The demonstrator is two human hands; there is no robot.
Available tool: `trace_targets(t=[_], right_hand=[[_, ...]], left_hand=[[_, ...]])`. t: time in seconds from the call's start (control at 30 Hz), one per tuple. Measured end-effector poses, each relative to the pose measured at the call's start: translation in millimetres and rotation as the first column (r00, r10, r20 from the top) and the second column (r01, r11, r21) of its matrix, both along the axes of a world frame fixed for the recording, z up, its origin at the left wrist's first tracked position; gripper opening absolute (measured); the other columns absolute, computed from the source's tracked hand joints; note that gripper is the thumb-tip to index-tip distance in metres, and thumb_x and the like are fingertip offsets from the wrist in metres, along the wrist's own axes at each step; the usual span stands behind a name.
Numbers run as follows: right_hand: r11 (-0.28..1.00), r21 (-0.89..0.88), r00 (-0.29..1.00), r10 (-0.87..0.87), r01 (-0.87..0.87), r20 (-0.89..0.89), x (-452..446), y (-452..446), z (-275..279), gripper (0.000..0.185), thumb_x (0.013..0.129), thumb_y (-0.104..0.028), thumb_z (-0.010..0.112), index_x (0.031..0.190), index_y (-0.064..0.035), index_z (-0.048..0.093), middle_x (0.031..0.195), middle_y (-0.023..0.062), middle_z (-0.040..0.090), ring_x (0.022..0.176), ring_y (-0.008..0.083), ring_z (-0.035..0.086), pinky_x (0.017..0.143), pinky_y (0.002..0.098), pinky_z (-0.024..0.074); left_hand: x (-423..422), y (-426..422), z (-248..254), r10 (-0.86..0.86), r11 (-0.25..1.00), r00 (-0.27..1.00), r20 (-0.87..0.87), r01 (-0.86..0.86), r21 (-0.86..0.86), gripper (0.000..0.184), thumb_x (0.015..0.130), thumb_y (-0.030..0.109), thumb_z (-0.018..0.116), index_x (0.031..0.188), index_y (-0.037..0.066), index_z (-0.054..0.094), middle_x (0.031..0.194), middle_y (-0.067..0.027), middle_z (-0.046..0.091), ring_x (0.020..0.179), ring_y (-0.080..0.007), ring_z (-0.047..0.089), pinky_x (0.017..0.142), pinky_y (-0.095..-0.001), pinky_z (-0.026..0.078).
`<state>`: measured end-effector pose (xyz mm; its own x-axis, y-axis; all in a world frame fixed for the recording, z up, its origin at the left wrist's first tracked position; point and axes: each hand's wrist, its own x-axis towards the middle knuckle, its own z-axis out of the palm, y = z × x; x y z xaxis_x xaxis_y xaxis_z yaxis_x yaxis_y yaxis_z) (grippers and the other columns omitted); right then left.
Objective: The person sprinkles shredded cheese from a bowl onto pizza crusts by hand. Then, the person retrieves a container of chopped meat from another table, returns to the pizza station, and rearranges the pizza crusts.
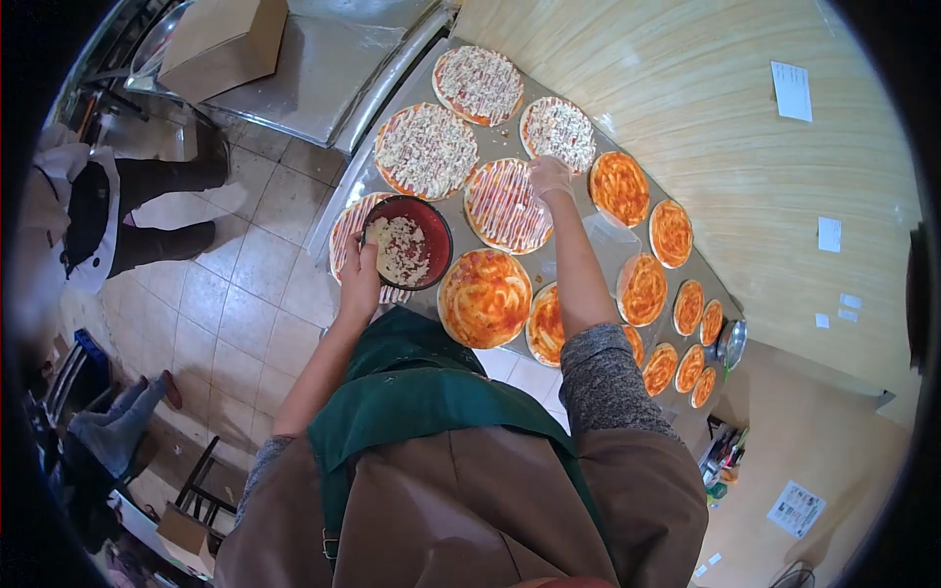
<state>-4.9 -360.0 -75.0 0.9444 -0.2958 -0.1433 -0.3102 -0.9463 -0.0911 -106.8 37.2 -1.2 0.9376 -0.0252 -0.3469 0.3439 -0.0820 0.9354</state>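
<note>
Round pizza striped with white over red sauce lay on the grey metal tabletop in front of you. Your right hand was at its upper right edge, beside a small round pizza covered in crumbled white topping; those fingers pointed away from the camera, and whether they pinched anything you could not tell. Your left hand gripped the rim of a round bowl, black outside and red inside, its fingers pressed against the side. Crumbled white topping filled part of that bowl, which covered much of another striped pizza. Nearest your green cloth apron sat a round pizza spread with orange-red sauce. Beyond, to your right, stood more sauced rounds and a shiny metal bowl. Leftward, another person in dark boots stood on the pale tiled floor.
</note>
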Motion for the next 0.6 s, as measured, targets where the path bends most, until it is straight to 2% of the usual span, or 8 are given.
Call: trace_targets(t=[0.1,0.13,0.23,0.27,0.37,0.47,0.57,0.6], right_hand=[[0.984,0.122,0.973,-0.147,0.127,0.175,0,28,10,0.015,0.076,-0.018,0.058,0.080,-0.0105,0.069,0.092,0.0149,0.066,0.088,0.0295,0.064,0.082,0.0377,0.0487],[0.987,0.068,0.981,-0.153,0.146,0.117,4,36,12,0.017,0.076,-0.019,0.057,0.084,-0.0111,0.069,0.092,0.0150,0.066,0.089,0.0305,0.063,0.082,0.0386,0.0486],[0.998,0.002,0.998,-0.062,0.062,0.023,8,56,21,0.019,0.077,-0.019,0.055,0.087,-0.0111,0.069,0.090,0.0148,0.066,0.089,0.0314,0.063,0.082,0.0396,0.0485],[1.000,-0.024,0.996,-0.001,0.003,0.089,4,63,24,0.020,0.078,-0.018,0.053,0.088,-0.0108,0.069,0.091,0.0150,0.066,0.087,0.0319,0.063,0.081,0.0401,0.0488],[0.999,0.023,0.997,0.047,-0.049,0.066,0,78,32,0.020,0.079,-0.018,0.052,0.088,-0.0082,0.068,0.094,0.0167,0.065,0.086,0.0323,0.063,0.080,0.0397,0.0494],[0.998,-0.027,0.998,0.063,-0.064,-0.008,1,92,24,0.020,0.080,-0.017,0.053,0.088,-0.0058,0.067,0.097,0.0185,0.064,0.087,0.0325,0.063,0.078,0.0390,0.0501],[0.982,0.108,0.988,0.151,-0.155,0.045,-9,87,-8,0.018,0.080,-0.015,0.053,0.089,-0.0045,0.065,0.093,0.0197,0.063,0.086,0.0324,0.063,0.076,0.0393,0.0505],[0.985,0.086,0.987,0.146,-0.152,0.072,-14,92,-2,0.018,0.081,-0.014,0.053,0.089,-0.0043,0.066,0.092,0.0194,0.064,0.086,0.0322,0.063,0.076,0.0395,0.0509]], left_hand=[[-2,0,9,-0.007,1.000,1.000,-0.002,0.007,0.018,0.041,0.094,0.030,0.043,0.121,-0.001,0.043,0.105,-0.0172,0.057,0.100,-0.0217,0.053,0.089,-0.0316,0.040],[-3,1,8,-0.011,1.000,1.000,-0.005,0.011,0.019,0.041,0.094,0.029,0.043,0.121,-0.001,0.043,0.106,-0.0171,0.057,0.100,-0.0215,0.053,0.089,-0.0315,0.040],[-7,3,10,0.000,0.999,1.000,0.005,0.000,0.032,0.041,0.094,0.029,0.042,0.121,-0.001,0.042,0.107,-0.0174,0.057,0.100,-0.0214,0.052,0.089,-0.0314,0.040],[-8,4,11,0.009,0.999,1.000,0.013,-0.009,0.038,0.041,0.094,0.029,0.042,0.121,-0.002,0.042,0.108,-0.0176,0.056,0.101,-0.0215,0.052,0.089,-0.0313,0.040],[-11,7,9,0.020,0.999,0.999,0.032,-0.022,0.047,0.040,0.094,0.028,0.041,0.121,-0.002,0.042,0.110,-0.0185,0.055,0.103,-0.0223,0.052,0.091,-0.0317,0.039],[-14,12,13,-0.011,1.000,0.999,0.035,0.011,-0.008,0.040,0.094,0.027,0.041,0.121,-0.002,0.042,0.112,-0.0192,0.054,0.104,-0.0236,0.051,0.093,-0.0320,0.037],[-18,17,13,-0.038,0.999,0.999,0.016,0.038,0.003,0.040,0.094,0.027,0.041,0.121,-0.002,0.041,0.112,-0.0191,0.055,0.105,-0.0243,0.051,0.093,-0.0324,0.037],[-20,19,10,-0.038,0.999,0.999,0.029,0.038,0.015,0.040,0.094,0.027,0.042,0.121,-0.002,0.041,0.111,-0.0191,0.055,0.105,-0.0245,0.051,0.093,-0.0326,0.038]])
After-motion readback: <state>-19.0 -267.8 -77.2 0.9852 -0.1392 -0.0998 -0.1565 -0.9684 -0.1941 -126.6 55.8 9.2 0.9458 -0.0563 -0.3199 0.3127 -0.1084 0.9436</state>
